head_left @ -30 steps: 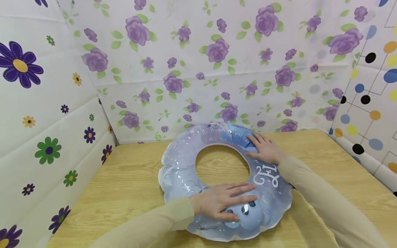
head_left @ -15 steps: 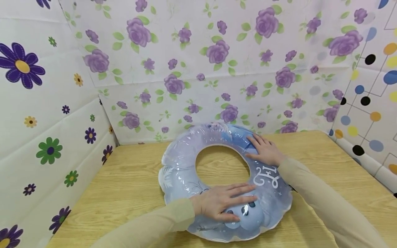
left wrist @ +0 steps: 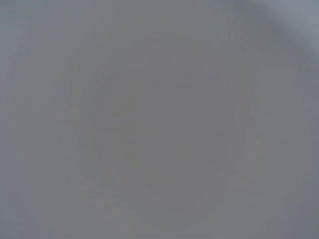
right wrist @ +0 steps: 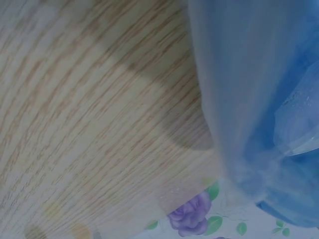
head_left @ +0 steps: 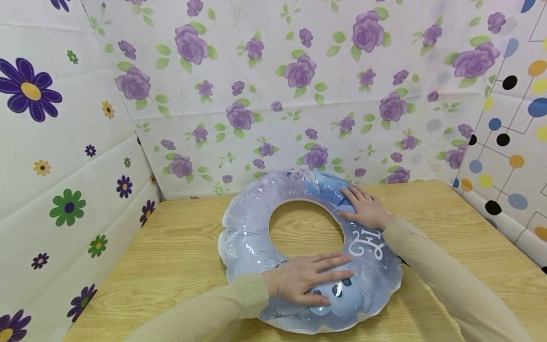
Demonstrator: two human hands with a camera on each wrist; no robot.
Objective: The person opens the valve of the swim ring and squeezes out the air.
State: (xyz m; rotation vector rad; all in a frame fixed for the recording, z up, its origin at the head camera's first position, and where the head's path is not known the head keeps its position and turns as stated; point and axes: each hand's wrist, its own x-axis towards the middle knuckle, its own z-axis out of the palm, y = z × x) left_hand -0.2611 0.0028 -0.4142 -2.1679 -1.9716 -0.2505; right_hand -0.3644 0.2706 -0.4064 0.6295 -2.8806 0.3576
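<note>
An inflated swim ring [head_left: 249,223] in pale blue and lilac lies on the wooden table, glossy, with a crimped seam round its rim. My left hand [head_left: 305,279] rests flat on the ring's near side, fingers spread over a printed cartoon figure. On the far right part of the ring lies my right hand [head_left: 366,207], fingers extended across a dark blue patch above white lettering. In the right wrist view the ring's blue side [right wrist: 239,89] stands beside bare wood grain. The left wrist view is a grey blur close against a surface.
The wooden table [head_left: 171,256] reaches back to a white sheet with purple roses [head_left: 299,71]. A flower-print sheet [head_left: 68,180] hangs on the left, and a sheet with coloured dots [head_left: 513,142] on the right. Table shows through the ring's hole.
</note>
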